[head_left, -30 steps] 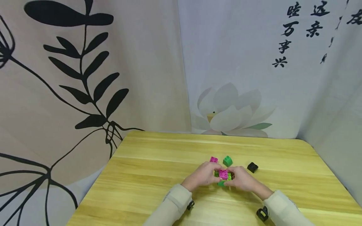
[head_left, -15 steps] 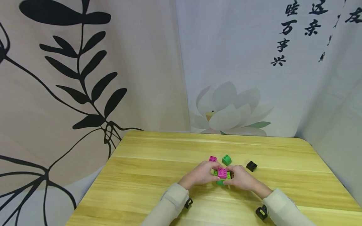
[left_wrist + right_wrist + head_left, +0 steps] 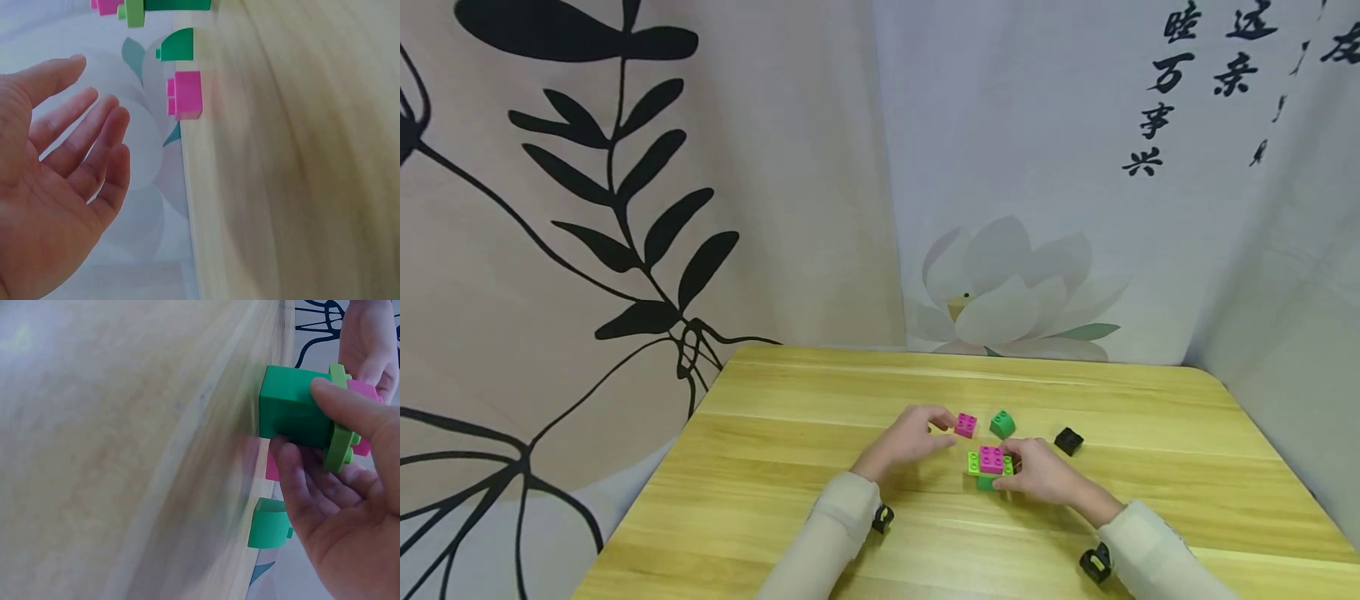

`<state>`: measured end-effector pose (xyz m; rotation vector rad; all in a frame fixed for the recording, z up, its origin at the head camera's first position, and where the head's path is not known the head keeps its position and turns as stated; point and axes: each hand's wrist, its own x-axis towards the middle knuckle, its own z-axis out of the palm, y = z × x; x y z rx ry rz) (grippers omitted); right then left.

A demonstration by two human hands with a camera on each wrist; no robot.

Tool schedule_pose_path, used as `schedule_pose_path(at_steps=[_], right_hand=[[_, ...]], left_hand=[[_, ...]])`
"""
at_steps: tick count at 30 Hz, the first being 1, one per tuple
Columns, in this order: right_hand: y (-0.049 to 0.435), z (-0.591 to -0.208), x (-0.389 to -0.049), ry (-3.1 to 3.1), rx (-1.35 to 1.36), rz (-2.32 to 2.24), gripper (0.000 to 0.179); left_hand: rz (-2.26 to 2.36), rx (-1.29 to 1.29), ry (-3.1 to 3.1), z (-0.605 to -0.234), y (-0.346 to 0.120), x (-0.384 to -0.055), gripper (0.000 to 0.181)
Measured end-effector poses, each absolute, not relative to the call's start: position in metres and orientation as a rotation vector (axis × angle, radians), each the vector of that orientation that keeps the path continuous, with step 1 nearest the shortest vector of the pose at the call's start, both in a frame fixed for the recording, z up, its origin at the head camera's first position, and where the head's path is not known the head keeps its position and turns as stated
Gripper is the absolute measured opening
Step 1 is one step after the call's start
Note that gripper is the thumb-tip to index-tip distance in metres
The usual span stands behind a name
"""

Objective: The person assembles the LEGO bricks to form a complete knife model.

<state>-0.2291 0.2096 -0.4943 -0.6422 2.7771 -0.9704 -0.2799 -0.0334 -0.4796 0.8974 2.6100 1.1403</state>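
Observation:
My right hand holds a small stack of toy building bricks between thumb and fingers. At the bottom of the stack is a dark green brick, above it a flat lime green plate, and on top a pink brick. My left hand is off the stack, its fingers relaxed and parted with nothing in them. Its fingertips are close to a loose pink brick, which also shows beyond the fingers in the left wrist view. A green brick with a curved side stands beside that pink one.
A black brick lies to the right, behind my right hand. All this is on a wooden table, whose far edge meets a printed curtain. Each wrist carries a small black camera.
My left hand has let go of the brick stack and moved left and away from me, toward the loose pink brick. My right hand stays on the stack.

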Motion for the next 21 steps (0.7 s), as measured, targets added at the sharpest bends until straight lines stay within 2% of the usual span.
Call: schedule_pose_path(at_steps=[21], right_hand=[[0.209, -0.492, -0.227, 2.750, -0.643, -1.004, 0.034]], left_hand=[[0.974, 0.795, 2.689, -0.486, -0.010, -0.308, 0.041]])
